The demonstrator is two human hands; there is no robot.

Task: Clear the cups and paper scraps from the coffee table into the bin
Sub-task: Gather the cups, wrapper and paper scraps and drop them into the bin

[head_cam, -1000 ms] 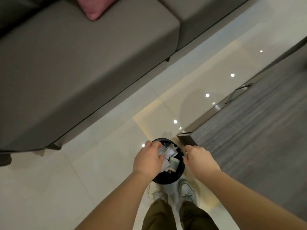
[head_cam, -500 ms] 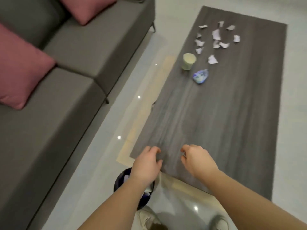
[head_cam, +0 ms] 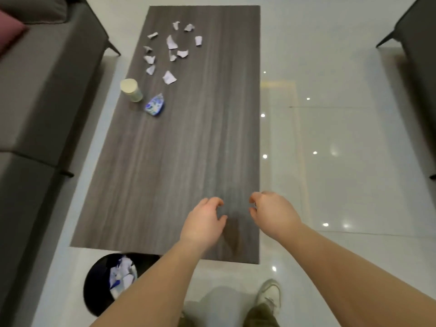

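View swung round since half-second ago; both hands off bin [head_cam: 99, 286], now over near counter [head_cam: 188, 149] end. Left hand [head_cam: 204, 223], right hand [head_cam: 271, 213]: fingers loosely curled, empty. Bin lower left, partly filled. Cup [head_cam: 131, 90], crumpled cup [head_cam: 155, 105], scraps [head_cam: 169, 53] remain upper left.

Dim, soft picture; ceiling lights glare off the glossy floor [head_cam: 330, 149].
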